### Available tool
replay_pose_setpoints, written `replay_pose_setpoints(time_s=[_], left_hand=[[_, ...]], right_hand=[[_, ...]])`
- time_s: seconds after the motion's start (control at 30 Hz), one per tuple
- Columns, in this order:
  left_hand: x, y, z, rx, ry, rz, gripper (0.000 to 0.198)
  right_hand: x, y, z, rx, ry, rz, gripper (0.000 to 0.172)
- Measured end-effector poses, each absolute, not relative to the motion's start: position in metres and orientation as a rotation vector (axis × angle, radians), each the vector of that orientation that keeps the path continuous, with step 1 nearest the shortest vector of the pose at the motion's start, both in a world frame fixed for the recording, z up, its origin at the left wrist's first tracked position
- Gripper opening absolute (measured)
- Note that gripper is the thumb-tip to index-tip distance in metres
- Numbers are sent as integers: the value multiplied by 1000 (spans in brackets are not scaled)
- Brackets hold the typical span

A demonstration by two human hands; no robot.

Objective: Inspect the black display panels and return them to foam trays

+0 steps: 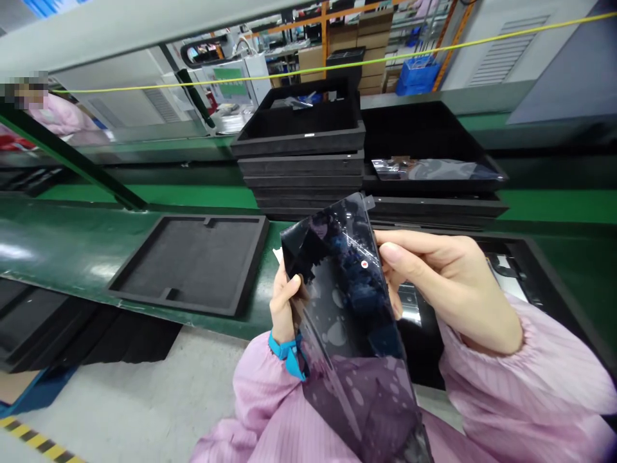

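Left hand (284,305) and right hand (446,286) raised, grips closed.

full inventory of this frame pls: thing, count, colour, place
dark glossy panel: 1, black with a small red dot, held upright between both hands, centre
dark film bag: 1, translucent smoky, hanging below the panel over the lap
foam tray: 1, dark grey, lying on the belt at left
conveyor belt: 1, green, running across the frame
stacked trays: 1 stack, black, behind the panel
second tray stack: 1, black, right of the first, shiny film on top
blue crate: 1, far background
wrist strap: 1, blue, left wrist
left hand: grips the panel's left edge
right hand: grips the panel's right edge
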State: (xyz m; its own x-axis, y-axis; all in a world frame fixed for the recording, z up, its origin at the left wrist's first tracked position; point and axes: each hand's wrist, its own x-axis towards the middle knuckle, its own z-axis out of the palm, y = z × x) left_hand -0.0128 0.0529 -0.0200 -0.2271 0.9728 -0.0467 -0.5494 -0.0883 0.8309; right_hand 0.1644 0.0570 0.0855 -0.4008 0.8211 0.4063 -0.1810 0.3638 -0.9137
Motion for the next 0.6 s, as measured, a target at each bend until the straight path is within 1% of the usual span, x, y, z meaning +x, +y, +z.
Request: replay_pose_setpoints(time_s=[0.13,0.27,0.43,0.47,0.53,0.6], left_hand=[[-11,54,-19,640,849,1611,49],[-11,55,-23,605,819,1592,51],[-13,56,-22,593,857,1637,53],[-15,56,-20,603,893,1658,53],[-21,56,-16,637,954,1692,50],[-30,57,-11,678,999,1712,46]], right_hand=[[164,55,87,-583,-1638,1193,33],[163,53,89,-578,-1644,1183,33],[166,62,84,-655,-1696,1161,21],[168,66,80,-702,-1742,1181,25],[175,74,69,-833,-1871,1281,42],[182,81,57,-912,-1979,1426,51]])
